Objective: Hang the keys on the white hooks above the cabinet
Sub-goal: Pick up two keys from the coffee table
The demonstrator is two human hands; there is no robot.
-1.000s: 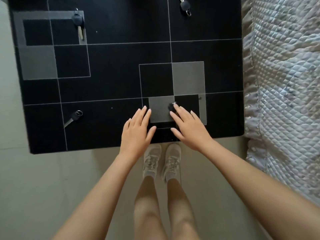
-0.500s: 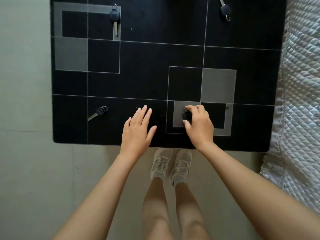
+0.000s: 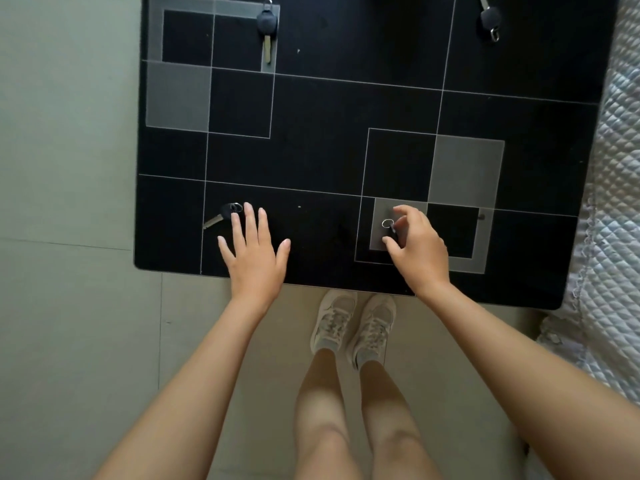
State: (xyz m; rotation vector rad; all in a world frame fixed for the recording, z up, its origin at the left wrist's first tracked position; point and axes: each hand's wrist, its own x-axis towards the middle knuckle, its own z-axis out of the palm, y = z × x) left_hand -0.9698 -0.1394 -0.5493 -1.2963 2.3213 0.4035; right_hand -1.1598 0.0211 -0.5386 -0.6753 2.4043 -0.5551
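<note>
Several black-headed keys lie on a black table [image 3: 329, 140] marked with grey squares and white lines. My right hand [image 3: 417, 249] pinches one key [image 3: 389, 226] at the near right; its silver ring pokes out past my fingers. My left hand [image 3: 252, 252] hovers flat with fingers spread, fingertips just right of a second key [image 3: 223, 213] near the front left. A third key [image 3: 266, 27] lies at the far left and another key [image 3: 489, 17] at the far right. No white hooks or cabinet are in view.
A quilted white bedspread [image 3: 613, 188] runs along the table's right side. Pale floor tiles [image 3: 69, 306] lie to the left and in front. My legs and white sneakers [image 3: 353, 323] stand at the table's front edge.
My right hand went from resting flat by the key to closing its fingers on it. My left hand slid left toward the front-left key. The view shifted, moving the table rightward in frame.
</note>
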